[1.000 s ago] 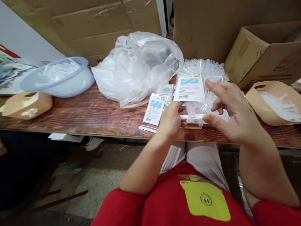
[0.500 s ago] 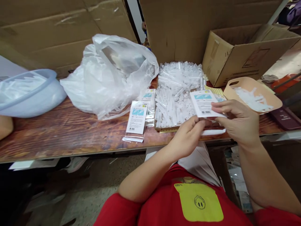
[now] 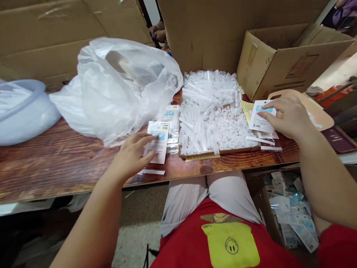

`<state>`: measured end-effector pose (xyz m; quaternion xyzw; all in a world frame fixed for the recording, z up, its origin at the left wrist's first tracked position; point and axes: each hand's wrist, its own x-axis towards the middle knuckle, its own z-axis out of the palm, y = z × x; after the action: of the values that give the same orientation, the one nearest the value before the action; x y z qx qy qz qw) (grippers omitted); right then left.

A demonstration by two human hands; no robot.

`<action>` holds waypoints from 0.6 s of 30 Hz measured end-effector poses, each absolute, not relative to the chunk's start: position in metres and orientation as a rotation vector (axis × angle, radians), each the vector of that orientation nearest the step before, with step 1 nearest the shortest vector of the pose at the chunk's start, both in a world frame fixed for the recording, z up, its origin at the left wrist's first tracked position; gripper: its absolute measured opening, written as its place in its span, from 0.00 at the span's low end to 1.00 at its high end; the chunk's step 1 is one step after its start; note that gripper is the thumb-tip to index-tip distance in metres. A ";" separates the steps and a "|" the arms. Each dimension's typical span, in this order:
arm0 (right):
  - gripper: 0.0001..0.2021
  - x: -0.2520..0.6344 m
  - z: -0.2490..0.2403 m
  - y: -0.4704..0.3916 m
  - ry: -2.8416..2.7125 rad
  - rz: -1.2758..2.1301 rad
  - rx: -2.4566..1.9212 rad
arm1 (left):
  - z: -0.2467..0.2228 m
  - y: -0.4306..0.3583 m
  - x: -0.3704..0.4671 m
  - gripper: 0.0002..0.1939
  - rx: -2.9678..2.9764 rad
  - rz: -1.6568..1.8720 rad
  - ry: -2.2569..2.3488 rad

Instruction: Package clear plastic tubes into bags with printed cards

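My left hand (image 3: 135, 154) reaches over a white printed card packet (image 3: 158, 149) lying near the table's front edge, its fingers spread and the fingertips at the card. Another such packet (image 3: 172, 115) lies partly beneath and behind it. My right hand (image 3: 288, 115) is open, fingertips resting on a similar packet (image 3: 262, 121) in a clear sleeve, which lies over another sleeve to the right of the tray. Between the hands sits a shallow cardboard tray (image 3: 234, 149) heaped with small clear and white plastic pieces (image 3: 206, 115).
A white plastic bag (image 3: 111, 89) stands behind my left hand, with a blue basin (image 3: 30, 111) farther left. A peach basket (image 3: 320, 108), a maroon case (image 3: 338, 139) and a cardboard box (image 3: 295, 63) are at right. A box of packets (image 3: 295, 212) sits below. Another person's hand (image 3: 160, 35) shows behind.
My hands have parted. The packet held between them now lies at the right under my right hand, while my left hand has moved left to the other packet.
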<state>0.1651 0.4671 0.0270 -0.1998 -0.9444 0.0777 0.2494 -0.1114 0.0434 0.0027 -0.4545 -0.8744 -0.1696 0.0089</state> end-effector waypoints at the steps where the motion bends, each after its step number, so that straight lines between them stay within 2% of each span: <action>1: 0.16 0.150 0.035 0.468 -2.617 0.192 -0.560 | -0.004 0.040 -0.115 0.30 -1.465 -0.497 -2.729; 5: 0.13 0.073 0.045 0.475 -2.771 0.229 -0.816 | -0.019 0.041 -0.119 0.35 -1.449 -0.445 -2.728; 12: 0.27 -0.002 0.024 0.486 -2.578 0.418 -1.311 | -0.017 0.046 -0.128 0.44 -1.440 -0.499 -2.916; 18: 0.19 -0.001 0.029 0.495 -2.409 0.554 -1.333 | -0.016 0.032 -0.139 0.48 -1.443 -0.579 -3.018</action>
<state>-0.0011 0.4946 0.0285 -0.4681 -0.8459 0.1946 0.1657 -0.1389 0.0317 -0.0159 -0.4218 -0.8818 -0.1692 -0.1262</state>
